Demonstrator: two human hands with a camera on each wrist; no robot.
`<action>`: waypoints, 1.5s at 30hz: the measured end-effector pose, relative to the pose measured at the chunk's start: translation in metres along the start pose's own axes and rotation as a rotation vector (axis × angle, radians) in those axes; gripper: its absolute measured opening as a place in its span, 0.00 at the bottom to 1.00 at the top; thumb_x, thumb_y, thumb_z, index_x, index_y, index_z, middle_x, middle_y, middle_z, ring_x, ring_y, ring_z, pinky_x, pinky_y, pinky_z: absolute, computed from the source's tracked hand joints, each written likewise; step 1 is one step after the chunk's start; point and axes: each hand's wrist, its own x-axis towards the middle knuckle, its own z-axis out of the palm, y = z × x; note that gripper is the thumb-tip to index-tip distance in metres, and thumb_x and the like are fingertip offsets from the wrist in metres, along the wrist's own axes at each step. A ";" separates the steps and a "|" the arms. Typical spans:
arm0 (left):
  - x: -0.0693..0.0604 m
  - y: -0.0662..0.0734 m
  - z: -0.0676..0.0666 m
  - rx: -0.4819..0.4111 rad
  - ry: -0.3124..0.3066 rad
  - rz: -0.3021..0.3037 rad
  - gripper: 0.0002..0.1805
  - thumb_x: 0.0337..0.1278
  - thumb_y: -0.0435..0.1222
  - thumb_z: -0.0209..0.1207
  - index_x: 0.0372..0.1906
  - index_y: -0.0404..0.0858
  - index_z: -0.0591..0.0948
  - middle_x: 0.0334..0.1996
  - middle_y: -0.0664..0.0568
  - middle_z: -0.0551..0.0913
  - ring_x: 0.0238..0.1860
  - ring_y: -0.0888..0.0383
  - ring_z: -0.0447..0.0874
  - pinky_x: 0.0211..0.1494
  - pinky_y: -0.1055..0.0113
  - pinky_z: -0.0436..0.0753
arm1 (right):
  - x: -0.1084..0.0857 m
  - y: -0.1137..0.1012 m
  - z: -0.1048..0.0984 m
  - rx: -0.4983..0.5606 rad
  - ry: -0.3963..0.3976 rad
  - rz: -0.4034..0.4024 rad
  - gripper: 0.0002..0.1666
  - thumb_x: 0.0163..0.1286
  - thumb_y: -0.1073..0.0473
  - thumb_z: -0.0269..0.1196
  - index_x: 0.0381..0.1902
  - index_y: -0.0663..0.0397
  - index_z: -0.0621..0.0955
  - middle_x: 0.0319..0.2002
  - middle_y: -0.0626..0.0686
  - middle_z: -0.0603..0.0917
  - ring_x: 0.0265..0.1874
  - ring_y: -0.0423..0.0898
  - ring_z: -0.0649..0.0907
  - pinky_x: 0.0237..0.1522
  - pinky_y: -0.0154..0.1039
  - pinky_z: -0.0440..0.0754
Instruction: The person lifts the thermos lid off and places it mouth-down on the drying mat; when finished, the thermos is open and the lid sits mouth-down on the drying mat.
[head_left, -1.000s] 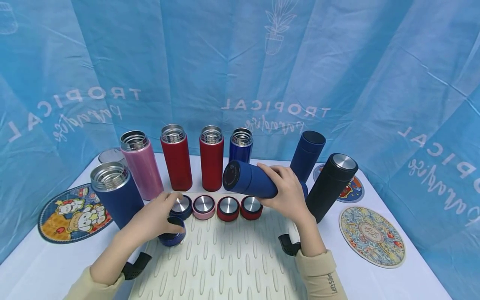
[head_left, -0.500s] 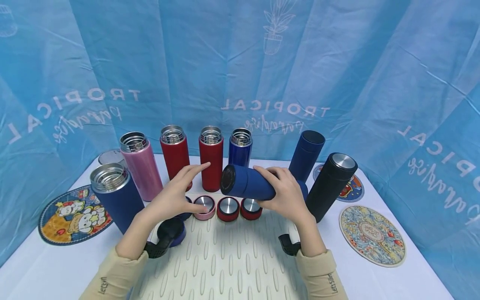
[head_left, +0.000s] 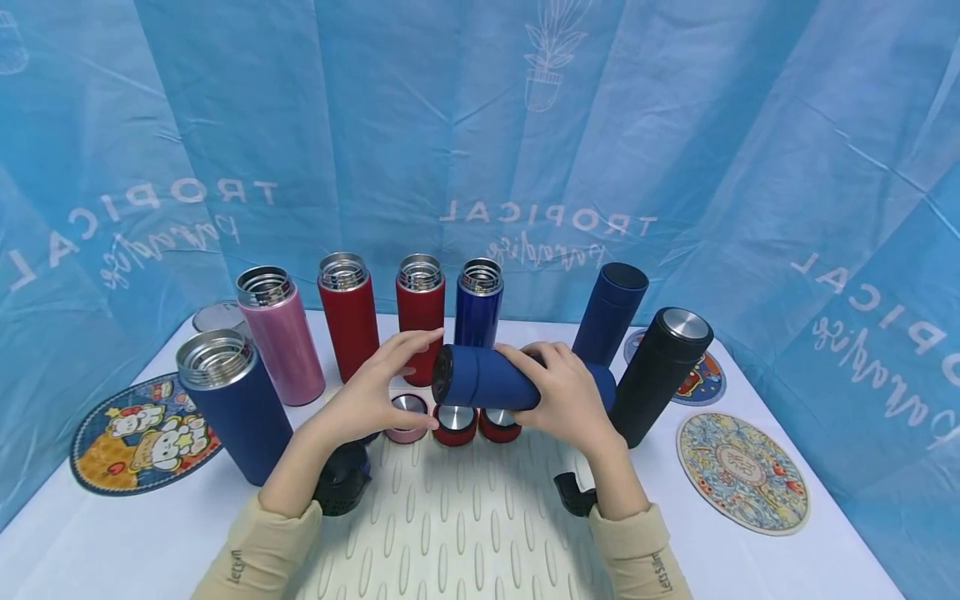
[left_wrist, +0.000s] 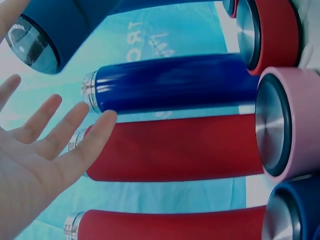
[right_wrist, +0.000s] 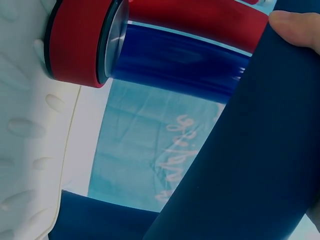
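My right hand (head_left: 566, 396) grips a blue thermos bottle (head_left: 491, 379) by its middle, above the mat. The bottle lies nearly level, with its capped end (head_left: 454, 375) toward the left. Just left of that end, my left hand (head_left: 367, 396) is held with fingers spread and apart from it. In the left wrist view the fingers (left_wrist: 82, 145) stretch out below the shiny cap (left_wrist: 32, 45). Below the hands sit a pink lid (head_left: 408, 421) and two red lids (head_left: 455, 425). My left arm and wrist camera partly hide the dark blue lids.
Lidless bottles stand along the back: pink (head_left: 281, 342), red (head_left: 348, 321), another red (head_left: 420, 325) and shiny blue (head_left: 478, 308). A wide navy one (head_left: 240, 417) is at left. Capped navy (head_left: 611, 312) and black (head_left: 660, 375) bottles stand right. Round coasters (head_left: 744, 472) lie at the sides.
My left hand has left the dark lids at the left and moved right, toward the held bottle's cap, with its fingers spread. The bottle has levelled out and dropped slightly in my right hand.
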 end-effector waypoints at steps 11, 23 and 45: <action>-0.001 -0.002 0.011 -0.152 -0.037 0.040 0.42 0.39 0.34 0.71 0.64 0.47 0.65 0.61 0.48 0.63 0.59 0.47 0.67 0.52 0.54 0.78 | 0.000 -0.008 -0.001 -0.062 -0.051 -0.034 0.51 0.36 0.49 0.77 0.63 0.34 0.70 0.47 0.53 0.78 0.45 0.52 0.75 0.48 0.52 0.75; -0.002 -0.005 0.013 -0.130 0.010 0.000 0.37 0.35 0.32 0.73 0.57 0.46 0.71 0.53 0.46 0.72 0.47 0.45 0.76 0.45 0.50 0.81 | 0.000 -0.011 -0.002 -0.098 -0.070 -0.069 0.51 0.35 0.47 0.77 0.62 0.32 0.70 0.45 0.51 0.79 0.43 0.51 0.76 0.47 0.49 0.76; 0.001 -0.003 0.013 -0.228 -0.011 -0.266 0.30 0.55 0.46 0.60 0.61 0.43 0.66 0.46 0.42 0.76 0.44 0.47 0.78 0.43 0.55 0.82 | 0.000 -0.017 -0.007 -0.187 0.009 -0.122 0.53 0.32 0.46 0.79 0.62 0.33 0.71 0.47 0.55 0.79 0.43 0.53 0.75 0.46 0.50 0.76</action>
